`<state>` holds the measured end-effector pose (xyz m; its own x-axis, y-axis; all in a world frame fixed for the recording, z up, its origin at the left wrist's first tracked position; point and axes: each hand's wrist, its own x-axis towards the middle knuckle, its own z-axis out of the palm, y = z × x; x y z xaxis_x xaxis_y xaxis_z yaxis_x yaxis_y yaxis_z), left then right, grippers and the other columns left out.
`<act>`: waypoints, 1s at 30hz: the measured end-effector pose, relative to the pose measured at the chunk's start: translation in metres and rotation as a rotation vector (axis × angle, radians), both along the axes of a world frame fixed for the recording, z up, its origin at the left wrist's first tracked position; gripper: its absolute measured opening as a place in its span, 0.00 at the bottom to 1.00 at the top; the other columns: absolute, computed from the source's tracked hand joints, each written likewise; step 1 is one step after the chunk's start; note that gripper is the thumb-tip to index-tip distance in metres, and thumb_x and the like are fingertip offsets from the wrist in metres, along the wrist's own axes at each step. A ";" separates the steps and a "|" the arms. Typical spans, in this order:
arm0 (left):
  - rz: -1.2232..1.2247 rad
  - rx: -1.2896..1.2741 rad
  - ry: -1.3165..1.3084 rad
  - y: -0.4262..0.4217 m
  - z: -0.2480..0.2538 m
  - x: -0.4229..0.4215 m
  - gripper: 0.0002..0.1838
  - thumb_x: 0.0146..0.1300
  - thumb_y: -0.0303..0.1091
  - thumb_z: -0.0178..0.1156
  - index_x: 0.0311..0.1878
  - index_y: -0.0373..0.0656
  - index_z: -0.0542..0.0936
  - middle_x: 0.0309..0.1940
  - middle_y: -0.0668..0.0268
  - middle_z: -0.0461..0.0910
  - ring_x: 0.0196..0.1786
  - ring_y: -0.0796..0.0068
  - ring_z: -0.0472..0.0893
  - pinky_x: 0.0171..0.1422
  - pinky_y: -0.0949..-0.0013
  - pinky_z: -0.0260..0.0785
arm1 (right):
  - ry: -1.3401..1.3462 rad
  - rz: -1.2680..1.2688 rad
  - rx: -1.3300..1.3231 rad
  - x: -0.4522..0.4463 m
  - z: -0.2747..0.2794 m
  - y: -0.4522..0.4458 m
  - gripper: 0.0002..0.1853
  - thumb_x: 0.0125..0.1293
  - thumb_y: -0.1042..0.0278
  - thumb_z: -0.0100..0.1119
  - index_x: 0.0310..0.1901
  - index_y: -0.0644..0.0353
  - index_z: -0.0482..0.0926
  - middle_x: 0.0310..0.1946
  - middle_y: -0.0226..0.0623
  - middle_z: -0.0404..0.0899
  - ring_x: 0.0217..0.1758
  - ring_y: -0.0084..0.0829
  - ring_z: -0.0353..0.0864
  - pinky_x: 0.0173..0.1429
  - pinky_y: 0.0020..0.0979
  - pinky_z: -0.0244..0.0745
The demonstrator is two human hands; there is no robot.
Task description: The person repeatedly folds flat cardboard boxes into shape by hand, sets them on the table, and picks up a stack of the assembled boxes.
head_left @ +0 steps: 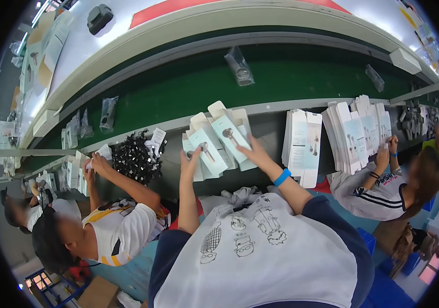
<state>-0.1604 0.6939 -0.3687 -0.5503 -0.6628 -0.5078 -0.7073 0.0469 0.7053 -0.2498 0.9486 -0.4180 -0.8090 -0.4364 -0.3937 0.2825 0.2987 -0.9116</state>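
Observation:
Two groups of open-topped cartons stand in front of me, white and pale blue with a picture of a handheld device on the front. My left hand (pixel 190 160) grips the left carton (pixel 210 160) by its outer side, thumb on the printed face. My right hand (pixel 256 154) holds the right carton (pixel 225 127) at its lower right edge. Both cartons lean leftward, their top flaps standing up. More cartons are partly hidden behind them, so I cannot tell how many each hand holds.
A pile of small black parts (pixel 136 158) lies left of my hands. Flattened cartons (pixel 301 146) are stacked at right, with more cartons (pixel 350 136) beyond. Bagged devices (pixel 240 69) lie on the green conveyor (pixel 178 77). Co-workers sit on both sides, a person (pixel 122 226) close at left.

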 end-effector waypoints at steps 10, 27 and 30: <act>0.004 0.239 0.030 -0.005 0.006 0.009 0.50 0.52 0.50 0.72 0.69 0.31 0.56 0.62 0.48 0.67 0.62 0.61 0.71 0.65 0.63 0.63 | 0.427 -0.142 0.084 -0.011 0.070 0.074 0.47 0.57 0.47 0.67 0.68 0.71 0.58 0.66 0.68 0.56 0.71 0.57 0.57 0.73 0.46 0.53; -0.526 0.345 0.672 0.185 0.111 -0.075 0.69 0.41 0.34 0.76 0.76 0.47 0.32 0.69 0.53 0.55 0.71 0.56 0.59 0.73 0.50 0.50 | 0.588 -0.281 -0.063 0.020 0.186 0.081 0.13 0.56 0.76 0.64 0.44 0.63 0.79 0.42 0.46 0.81 0.46 0.43 0.81 0.50 0.36 0.75; -0.541 0.403 0.688 0.182 0.132 -0.080 0.70 0.39 0.34 0.75 0.77 0.49 0.32 0.67 0.54 0.57 0.69 0.57 0.61 0.72 0.52 0.53 | 0.313 -0.175 -0.370 0.009 0.189 0.087 0.31 0.54 0.71 0.68 0.60 0.60 0.70 0.57 0.45 0.73 0.60 0.43 0.74 0.61 0.37 0.69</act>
